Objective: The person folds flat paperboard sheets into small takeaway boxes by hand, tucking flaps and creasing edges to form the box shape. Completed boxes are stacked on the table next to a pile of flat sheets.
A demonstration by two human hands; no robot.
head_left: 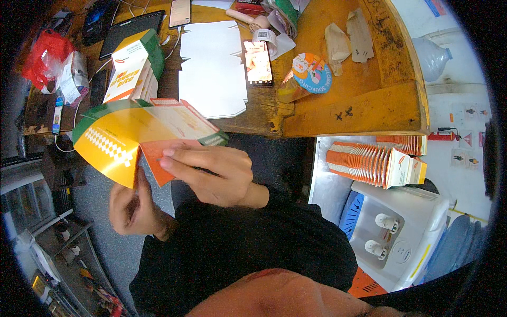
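A printed carton blank (113,140), yellow, orange, white and green, is held before my body, in front of the table edge. It is bent along a crease, with its yellow panel bowed out to the left. My left hand (134,208) pinches its lower corner, the fingers curled. My right hand (214,171) grips the orange panel on the right side, fingertips lying on its face; the thumb is hidden. Just beyond the blank, a row of similar folded cartons (129,66) stands on the table. Right of these lie white die-cut sheets (211,71) with notched edges.
The wooden table (369,105) carries a lit phone (257,62), another phone (179,13), a laptop (132,33), a round sticker (311,73), paper scraps and a red plastic bag (47,55). At right are packed orange cartons (364,164) and a water dispenser (396,232). Shelving (58,238) stands at left.
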